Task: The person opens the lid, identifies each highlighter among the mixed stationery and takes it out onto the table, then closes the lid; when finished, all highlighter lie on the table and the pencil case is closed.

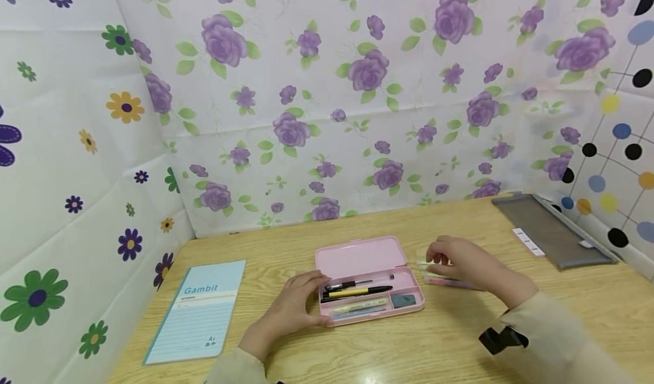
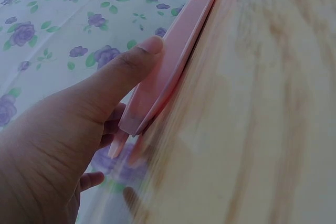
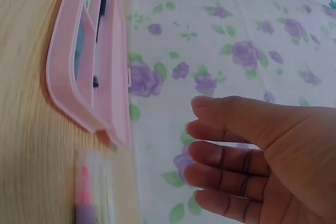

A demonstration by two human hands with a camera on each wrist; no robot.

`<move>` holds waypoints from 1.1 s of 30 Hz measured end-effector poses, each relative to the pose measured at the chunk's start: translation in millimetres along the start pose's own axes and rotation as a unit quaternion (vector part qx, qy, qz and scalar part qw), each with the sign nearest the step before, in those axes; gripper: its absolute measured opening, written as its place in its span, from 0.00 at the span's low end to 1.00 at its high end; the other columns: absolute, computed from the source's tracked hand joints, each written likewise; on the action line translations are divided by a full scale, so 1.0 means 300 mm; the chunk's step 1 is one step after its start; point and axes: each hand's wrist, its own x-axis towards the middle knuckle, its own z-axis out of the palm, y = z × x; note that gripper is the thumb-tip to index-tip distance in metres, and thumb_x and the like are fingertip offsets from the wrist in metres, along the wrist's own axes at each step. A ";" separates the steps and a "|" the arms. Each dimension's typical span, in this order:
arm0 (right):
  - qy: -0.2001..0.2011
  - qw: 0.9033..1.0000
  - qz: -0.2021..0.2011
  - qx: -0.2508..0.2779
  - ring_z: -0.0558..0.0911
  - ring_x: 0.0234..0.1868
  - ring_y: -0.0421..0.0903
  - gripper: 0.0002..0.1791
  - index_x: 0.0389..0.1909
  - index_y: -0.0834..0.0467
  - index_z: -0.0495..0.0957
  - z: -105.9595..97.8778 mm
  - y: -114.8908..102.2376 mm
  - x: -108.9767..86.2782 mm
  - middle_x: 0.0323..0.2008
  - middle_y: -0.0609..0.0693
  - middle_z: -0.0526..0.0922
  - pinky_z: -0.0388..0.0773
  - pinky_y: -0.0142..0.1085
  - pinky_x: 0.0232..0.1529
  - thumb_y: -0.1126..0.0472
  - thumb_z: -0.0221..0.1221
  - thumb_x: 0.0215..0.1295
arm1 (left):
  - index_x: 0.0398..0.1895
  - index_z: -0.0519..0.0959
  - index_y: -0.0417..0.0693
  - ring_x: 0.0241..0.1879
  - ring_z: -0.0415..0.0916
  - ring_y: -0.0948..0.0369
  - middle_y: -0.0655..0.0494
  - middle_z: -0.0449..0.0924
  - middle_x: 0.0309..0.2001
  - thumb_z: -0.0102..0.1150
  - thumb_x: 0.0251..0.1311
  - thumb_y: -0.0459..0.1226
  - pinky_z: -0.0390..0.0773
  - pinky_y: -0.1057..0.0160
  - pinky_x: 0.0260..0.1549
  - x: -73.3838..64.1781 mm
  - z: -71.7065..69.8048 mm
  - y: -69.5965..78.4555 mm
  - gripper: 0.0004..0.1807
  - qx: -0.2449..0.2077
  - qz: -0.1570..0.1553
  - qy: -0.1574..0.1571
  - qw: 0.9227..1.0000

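Pale cloth of a right sleeve [image 1: 567,338], a black strap [image 1: 503,339] at its cuff, fills the near corner of a wood-grain bench [image 1: 419,350], where a person works at a pink pencil case [image 1: 360,259] set mid-bench, its lid folded back toward a flowered backdrop [image 1: 291,128]. The left hand [image 1: 288,304] grips the case's left end, thumb against the near wall and fingers toward the hinge; the right hand [image 1: 462,262], fingers loosely bent and holding nothing, hovers over pastel pens [image 1: 452,283] lying just beyond the opposite end. Within the tray rest a yellow-and-black pen [image 1: 357,292], a pale yellow marker [image 1: 360,305] and, in a right-hand compartment, a gray-blue eraser [image 1: 404,300]. By its look the case is thin molded plastic: light, fairly stiff, smooth enough to skate across the wood if nudged, its hinge likely the frailest part. The short end walls promise the surest hold, low and clear of the lid, which could swing if lifted by its edge. The pastel pens look light, slick and apt to roll, best pinched mid-barrel; the eraser, probably soft and grippy, suits fingertips on its edges.
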 end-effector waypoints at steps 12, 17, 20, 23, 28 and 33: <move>-0.022 0.996 -0.041 0.082 0.72 0.29 0.32 0.03 0.33 0.54 0.81 0.086 -0.087 0.044 0.29 0.40 0.76 0.74 0.28 0.29 0.58 0.63 0.62 | 0.68 0.68 0.57 0.70 0.59 0.46 0.52 0.64 0.70 0.67 0.42 0.64 0.55 0.39 0.70 0.002 0.006 -0.002 0.48 -0.004 -0.004 -0.002 1.000; -0.035 0.992 -0.055 0.106 0.72 0.29 0.29 0.05 0.34 0.54 0.81 0.117 -0.116 0.058 0.30 0.41 0.77 0.75 0.27 0.29 0.57 0.63 0.63 | 0.68 0.68 0.57 0.70 0.59 0.46 0.53 0.64 0.70 0.67 0.42 0.65 0.56 0.40 0.70 0.002 0.006 -0.006 0.48 -0.003 -0.004 -0.002 1.000; -0.039 0.992 -0.064 0.105 0.73 0.29 0.30 0.04 0.34 0.55 0.81 0.133 -0.130 0.065 0.30 0.42 0.78 0.75 0.26 0.29 0.58 0.63 0.63 | 0.68 0.68 0.57 0.70 0.59 0.47 0.53 0.64 0.70 0.67 0.42 0.64 0.56 0.40 0.70 0.002 0.004 -0.006 0.48 -0.001 -0.005 -0.003 1.000; -0.039 0.992 -0.071 0.100 0.72 0.28 0.29 0.03 0.33 0.53 0.80 0.149 -0.143 0.072 0.29 0.42 0.77 0.74 0.25 0.28 0.58 0.62 0.63 | 0.68 0.67 0.57 0.70 0.59 0.47 0.53 0.64 0.70 0.67 0.43 0.64 0.56 0.40 0.70 0.001 0.003 -0.004 0.47 0.000 -0.003 -0.003 1.000; -0.039 0.992 -0.075 0.093 0.72 0.27 0.30 0.03 0.30 0.51 0.79 0.175 -0.167 0.084 0.28 0.42 0.77 0.73 0.24 0.27 0.58 0.62 0.63 | 0.68 0.68 0.55 0.70 0.59 0.47 0.53 0.64 0.70 0.68 0.43 0.63 0.56 0.39 0.69 0.003 0.002 -0.004 0.47 0.002 -0.001 -0.004 1.000; -0.053 0.991 -0.089 0.090 0.74 0.29 0.33 0.02 0.30 0.53 0.80 0.205 -0.185 0.092 0.29 0.41 0.78 0.74 0.23 0.30 0.61 0.63 0.62 | 0.68 0.67 0.55 0.70 0.59 0.47 0.53 0.64 0.70 0.67 0.43 0.63 0.56 0.39 0.69 0.002 0.003 -0.004 0.47 0.002 -0.003 -0.006 1.000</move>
